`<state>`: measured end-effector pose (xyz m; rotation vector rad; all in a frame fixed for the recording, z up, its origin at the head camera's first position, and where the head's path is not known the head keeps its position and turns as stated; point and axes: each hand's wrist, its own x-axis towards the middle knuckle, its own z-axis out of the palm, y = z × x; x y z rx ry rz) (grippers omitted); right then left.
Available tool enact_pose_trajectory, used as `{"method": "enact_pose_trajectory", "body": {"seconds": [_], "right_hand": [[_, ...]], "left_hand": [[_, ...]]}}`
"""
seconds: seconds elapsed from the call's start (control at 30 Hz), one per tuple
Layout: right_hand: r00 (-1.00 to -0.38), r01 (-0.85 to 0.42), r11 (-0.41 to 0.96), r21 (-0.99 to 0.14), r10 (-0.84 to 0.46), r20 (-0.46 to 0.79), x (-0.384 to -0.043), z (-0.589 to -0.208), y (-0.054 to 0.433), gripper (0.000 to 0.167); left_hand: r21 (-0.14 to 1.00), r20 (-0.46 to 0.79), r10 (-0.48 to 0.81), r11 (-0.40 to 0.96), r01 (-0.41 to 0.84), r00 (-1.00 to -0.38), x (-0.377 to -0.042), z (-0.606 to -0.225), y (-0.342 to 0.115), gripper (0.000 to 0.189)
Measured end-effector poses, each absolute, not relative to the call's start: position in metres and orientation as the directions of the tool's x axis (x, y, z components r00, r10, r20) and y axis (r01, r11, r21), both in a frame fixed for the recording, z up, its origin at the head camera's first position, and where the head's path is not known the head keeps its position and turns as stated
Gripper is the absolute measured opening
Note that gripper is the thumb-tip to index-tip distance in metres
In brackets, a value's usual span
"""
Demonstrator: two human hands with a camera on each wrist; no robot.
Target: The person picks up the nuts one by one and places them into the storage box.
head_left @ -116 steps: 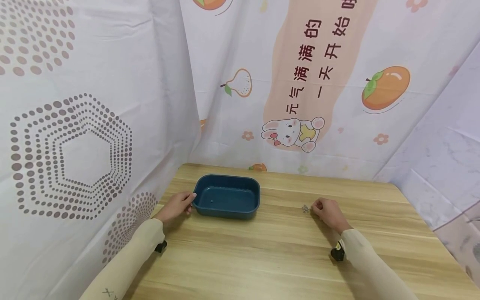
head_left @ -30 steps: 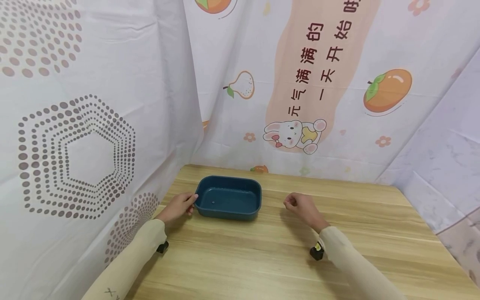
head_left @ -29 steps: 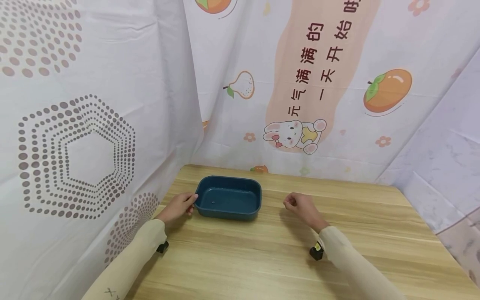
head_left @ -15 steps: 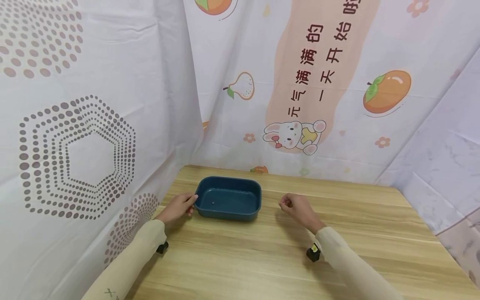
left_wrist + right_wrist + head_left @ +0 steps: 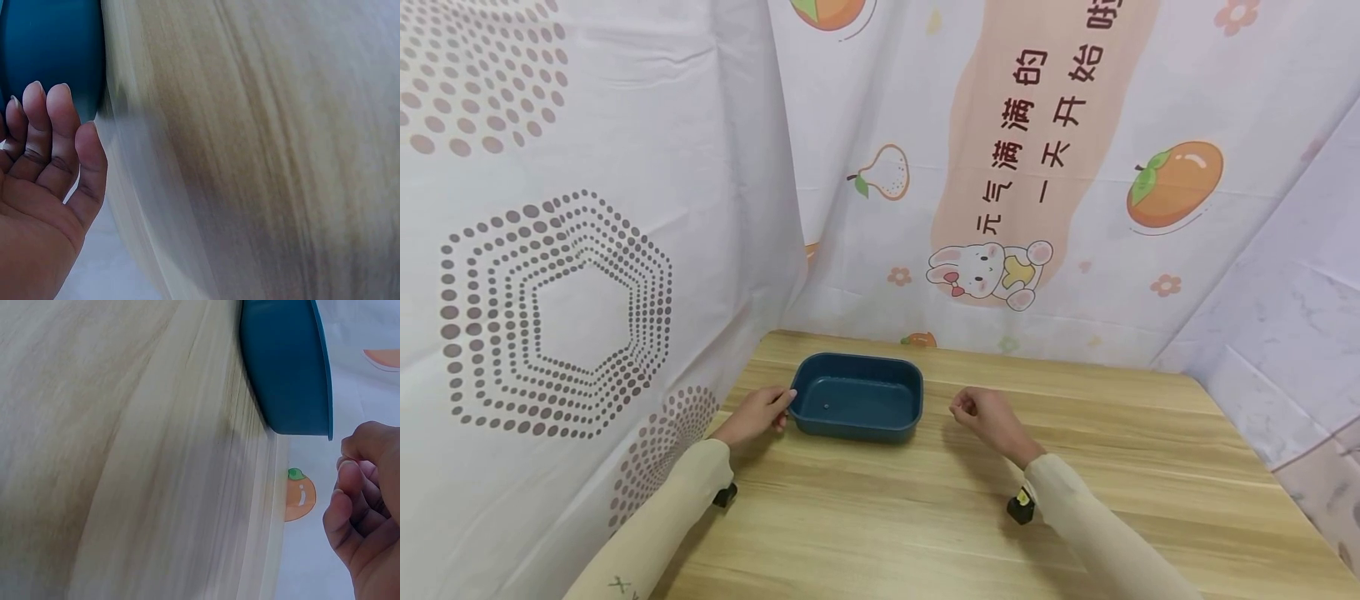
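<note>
A deep blue rectangular tray [image 5: 857, 432] stands on the wooden table, with one tiny grey piece [image 5: 827, 407] lying inside it. At its left end my left hand [image 5: 760, 414] grips the rim, the thumb at the top edge; the left wrist view has the fingers [image 5: 55, 119] against the outer wall. To the right of the tray, apart from it, my right hand [image 5: 992, 419] is held above the table. Its thumb and fingertips [image 5: 351, 476] meet in a pinch. Whatever lies between them is too small to make out.
Bare wood of the table [image 5: 865, 517] extends in front of the tray and to the right. A printed white curtain [image 5: 865, 250] hangs along the back edge, and another patterned curtain [image 5: 722, 275] borders the left side.
My right hand has left the spot of the small grey pieces and moved left towards the tray, fingertips still pinched. That pile is now out of sight. My left hand stays at the rim.
</note>
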<state>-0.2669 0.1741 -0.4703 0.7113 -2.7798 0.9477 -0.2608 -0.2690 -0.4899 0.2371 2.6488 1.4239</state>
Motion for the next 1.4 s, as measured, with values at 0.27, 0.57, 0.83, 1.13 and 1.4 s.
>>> {"method": "enact_pose_trajectory", "body": {"seconds": [0.27, 0.57, 0.83, 1.13, 1.4], "right_hand": [[-0.893, -0.444, 0.690, -0.572, -0.390, 0.223, -0.264, -0.466, 0.167, 0.007], [-0.870, -0.490, 0.672, -0.554, -0.408, 0.275, -0.264, -0.466, 0.158, 0.007], [-0.869, -0.492, 0.669, -0.556, -0.417, 0.267, -0.263, -0.465, 0.152, 0.007], [-0.877, -0.475, 0.669, -0.572, -0.414, 0.243, -0.264, -0.464, 0.143, 0.005], [-0.851, -0.519, 0.641, -0.565, -0.449, 0.273, -0.264, -0.466, 0.135, 0.006]], "left_hand": [[0.844, -0.038, 0.201, 0.531, 0.076, -0.979, -0.260, -0.489, -0.269, 0.036], [0.843, -0.038, 0.194, 0.533, 0.073, -0.980, -0.261, -0.488, -0.268, 0.037], [0.849, -0.036, 0.196, 0.523, 0.073, -0.980, -0.261, -0.489, -0.269, 0.037], [0.850, -0.032, 0.206, 0.521, 0.082, -0.978, -0.259, -0.489, -0.270, 0.038], [0.853, -0.041, 0.201, 0.517, 0.071, -0.979, -0.260, -0.488, -0.270, 0.038]]}}
